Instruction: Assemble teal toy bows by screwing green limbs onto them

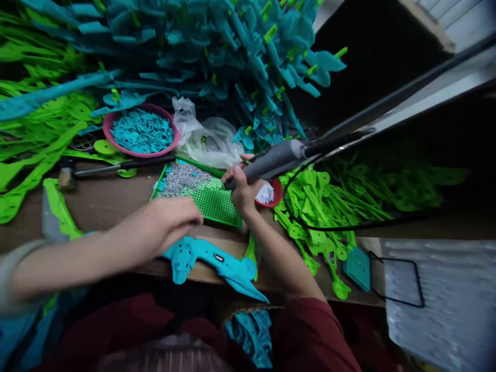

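Observation:
My right hand [244, 194] is wrapped round a grey power screwdriver [273, 161], which slants up to the right with a dark cord at its rear end. Its tip end points left above the green perforated tray [213, 204], where many small metal screws [182, 178] are heaped at the left. My left hand [176, 219] hovers over the front of that tray, its fingers pinched together; whatever is between them is hidden. Just below lies a blue plastic toy part [211, 256] at the table's front edge, partly covered by my left hand and forearm.
Blue plastic parts [201, 57] are piled high at the back. Green parts lie left [34, 129] and right [318, 201]. A pink bowl [176, 137] holds small blue pieces; a red bowl [277, 191] holds white ones. A hammer [67, 174] and plastic bag [213, 137] lie nearby.

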The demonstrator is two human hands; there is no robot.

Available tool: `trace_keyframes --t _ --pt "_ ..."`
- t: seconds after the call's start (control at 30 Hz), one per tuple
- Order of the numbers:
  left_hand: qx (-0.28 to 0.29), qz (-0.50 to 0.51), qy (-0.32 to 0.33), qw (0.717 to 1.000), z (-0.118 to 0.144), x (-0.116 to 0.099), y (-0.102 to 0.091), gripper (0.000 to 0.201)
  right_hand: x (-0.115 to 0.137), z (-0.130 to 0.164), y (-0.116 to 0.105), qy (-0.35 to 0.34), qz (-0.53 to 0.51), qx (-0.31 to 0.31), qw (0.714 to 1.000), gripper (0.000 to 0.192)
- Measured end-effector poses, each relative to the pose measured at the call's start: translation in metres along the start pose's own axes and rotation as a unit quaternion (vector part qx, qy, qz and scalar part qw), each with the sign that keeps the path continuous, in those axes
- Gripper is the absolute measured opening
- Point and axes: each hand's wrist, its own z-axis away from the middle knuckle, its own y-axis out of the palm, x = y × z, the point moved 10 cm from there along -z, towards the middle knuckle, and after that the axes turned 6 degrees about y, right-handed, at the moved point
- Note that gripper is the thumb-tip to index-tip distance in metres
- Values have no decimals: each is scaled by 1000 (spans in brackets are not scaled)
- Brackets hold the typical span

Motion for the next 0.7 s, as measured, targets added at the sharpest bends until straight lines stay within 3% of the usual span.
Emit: trace_keyframes --t 0.1,0.17,0.27,0.4,0.53,0.7 --pt "-1 69 -39 997 51 -10 22 20 -21 -7 10 9 -15 19 1000 33" --pt "-11 82 -78 993 72 -1 28 18 -29 -9 9 12 -10 17 1000 33" --pt "-15 89 -135 987 83 21 29 20 -37 -10 5 25 14 13 1000 34" --pt "-8 126 -148 981 73 35 28 16 -42 -11 8 36 16 29 999 38" --pt "20 137 -93 986 49 26 34 16 -41 -11 13 27 -6 45 999 39" --pt "86 137 -71 984 10 19 69 15 -39 -11 16 30 -16 45 998 40"
